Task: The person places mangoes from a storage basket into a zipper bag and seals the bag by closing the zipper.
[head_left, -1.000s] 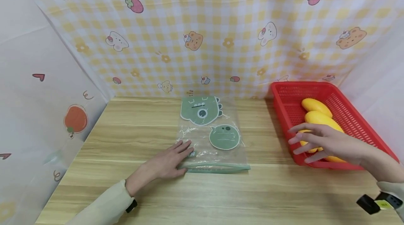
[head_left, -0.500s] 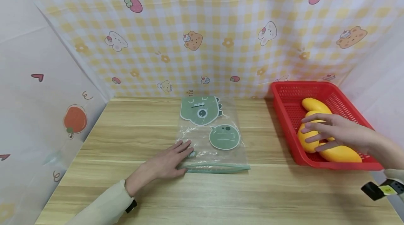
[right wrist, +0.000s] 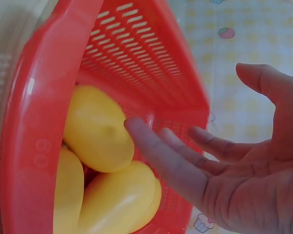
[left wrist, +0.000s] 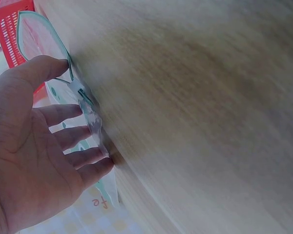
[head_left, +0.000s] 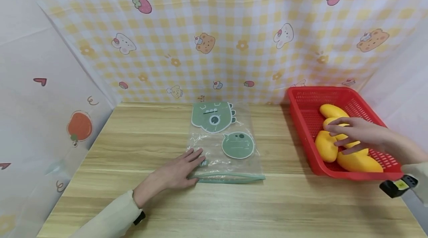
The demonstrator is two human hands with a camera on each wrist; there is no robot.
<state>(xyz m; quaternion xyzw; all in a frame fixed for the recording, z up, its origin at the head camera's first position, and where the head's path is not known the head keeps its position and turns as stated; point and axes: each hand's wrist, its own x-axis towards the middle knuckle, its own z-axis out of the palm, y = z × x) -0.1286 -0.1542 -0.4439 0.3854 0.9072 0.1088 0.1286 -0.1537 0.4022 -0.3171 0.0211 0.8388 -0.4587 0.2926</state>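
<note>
A clear zip bag (head_left: 214, 149) with green dinosaur prints and a green zip strip (head_left: 230, 178) lies flat on the wooden table. My left hand (head_left: 177, 171) rests on the bag's near left corner with its fingers spread. In the left wrist view, the thumb and fingers of that hand (left wrist: 44, 141) lie along the bag's edge. At the right, my right hand (head_left: 371, 134) hovers over a red basket (head_left: 302, 137), fingers loosely extended and holding nothing. Several yellow mangoes (head_left: 326, 149) lie in the basket, partly hidden by this hand. In the right wrist view, a fingertip is close to one mango (right wrist: 100, 129); contact is unclear.
A yellow checked curtain (head_left: 234, 26) with cartoon prints hangs behind the table (head_left: 150, 126). White cloth walls (head_left: 40, 119) close off both sides. The basket stands at the table's right edge, against the back curtain.
My right hand has moved right and slightly up over the basket, uncovering more of the near mangoes. My left hand and the bag have stayed in place.
</note>
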